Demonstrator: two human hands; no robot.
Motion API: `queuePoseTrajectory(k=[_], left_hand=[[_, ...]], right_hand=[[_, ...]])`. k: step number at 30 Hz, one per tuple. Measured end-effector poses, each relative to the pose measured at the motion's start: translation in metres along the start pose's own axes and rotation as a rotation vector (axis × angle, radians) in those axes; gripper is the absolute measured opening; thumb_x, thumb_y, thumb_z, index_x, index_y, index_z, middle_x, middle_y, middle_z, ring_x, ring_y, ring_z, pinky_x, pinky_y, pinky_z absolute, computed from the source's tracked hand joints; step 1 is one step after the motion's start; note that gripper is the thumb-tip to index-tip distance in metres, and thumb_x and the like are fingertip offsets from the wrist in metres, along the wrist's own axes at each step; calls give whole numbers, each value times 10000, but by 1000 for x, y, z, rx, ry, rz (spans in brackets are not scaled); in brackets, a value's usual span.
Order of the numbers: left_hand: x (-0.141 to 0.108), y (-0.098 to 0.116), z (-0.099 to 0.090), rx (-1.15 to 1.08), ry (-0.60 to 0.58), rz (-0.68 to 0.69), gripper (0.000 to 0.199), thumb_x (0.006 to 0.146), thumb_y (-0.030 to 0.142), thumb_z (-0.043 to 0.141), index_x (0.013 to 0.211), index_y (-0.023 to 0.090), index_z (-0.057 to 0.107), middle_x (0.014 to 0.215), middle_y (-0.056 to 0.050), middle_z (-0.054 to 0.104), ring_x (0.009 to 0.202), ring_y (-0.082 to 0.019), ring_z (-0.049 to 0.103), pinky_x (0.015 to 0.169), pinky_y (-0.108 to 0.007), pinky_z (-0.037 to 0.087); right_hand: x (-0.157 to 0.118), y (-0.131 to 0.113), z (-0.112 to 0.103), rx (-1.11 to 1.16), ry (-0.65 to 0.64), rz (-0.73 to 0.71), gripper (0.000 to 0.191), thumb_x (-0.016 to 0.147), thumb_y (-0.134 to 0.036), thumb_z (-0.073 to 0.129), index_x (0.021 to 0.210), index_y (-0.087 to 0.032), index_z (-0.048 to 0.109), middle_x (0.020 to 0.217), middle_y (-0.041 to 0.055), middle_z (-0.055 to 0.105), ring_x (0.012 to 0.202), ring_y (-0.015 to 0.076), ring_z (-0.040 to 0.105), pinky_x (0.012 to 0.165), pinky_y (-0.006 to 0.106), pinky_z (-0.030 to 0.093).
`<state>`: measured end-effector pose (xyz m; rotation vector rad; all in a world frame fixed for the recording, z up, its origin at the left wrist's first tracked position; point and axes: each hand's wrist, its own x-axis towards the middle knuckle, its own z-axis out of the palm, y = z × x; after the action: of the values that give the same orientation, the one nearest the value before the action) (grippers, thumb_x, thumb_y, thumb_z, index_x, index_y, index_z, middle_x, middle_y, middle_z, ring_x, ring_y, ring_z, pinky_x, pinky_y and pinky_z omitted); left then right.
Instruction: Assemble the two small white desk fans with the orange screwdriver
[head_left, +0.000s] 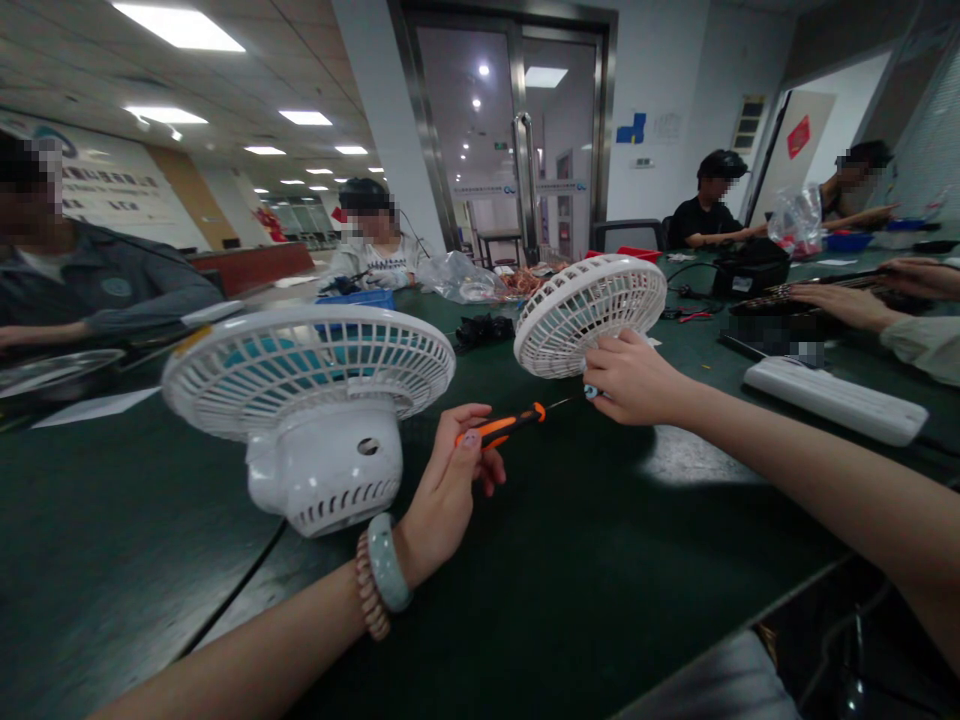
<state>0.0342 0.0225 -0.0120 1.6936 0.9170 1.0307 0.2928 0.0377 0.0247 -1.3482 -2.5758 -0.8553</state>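
My left hand [450, 490] is closed round the orange and black handle of a screwdriver [510, 426], whose shaft points right. My right hand [634, 380] has its fingers bent at the lower edge of a white fan grille [589, 310], near the screwdriver's tip; a small blue and white bit shows at its fingers, and what they grip is hidden. Left of my left hand, a white fan [330, 460] rests on the green table, its grille facing up and turquoise blades behind the bars.
A white power strip [836, 400] lies at the right. Black cable bundle [484, 330], blue tray [360, 300], red tray [622, 254] and plastic bag [461, 278] stand farther back. Several people sit around; another person's hands [855, 300] are at the right.
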Motion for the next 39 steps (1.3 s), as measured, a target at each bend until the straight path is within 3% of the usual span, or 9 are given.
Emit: queuePoseTrajectory(k=[16,22,39], left_hand=[[-1,1,1,-19,-17,-11,363,868,461,295,1128,212,343,709,12,518,588,-120,526,523,-259,410],[-2,2,2,-29,-19,28,340,866,441,312,1120,219,357,902,-30,538,596,-101,527,509,-249,415],[-2,5,2,-37,-38,12,330,864,446,325,1094,215,370,886,-25,540,596,-102,526,510,-247,417]], right_hand=[[0,0,0,1,6,3,243,778,-296,446,820,-142,628,892,108,583,880,239,443,738,366,227],[0,0,-1,8,-5,11,254,780,-302,446,835,-138,632,900,114,586,879,238,446,738,366,225],[1,1,-3,-1,-13,-1,251,779,-303,457,848,-135,630,930,116,585,913,245,445,743,363,237]])
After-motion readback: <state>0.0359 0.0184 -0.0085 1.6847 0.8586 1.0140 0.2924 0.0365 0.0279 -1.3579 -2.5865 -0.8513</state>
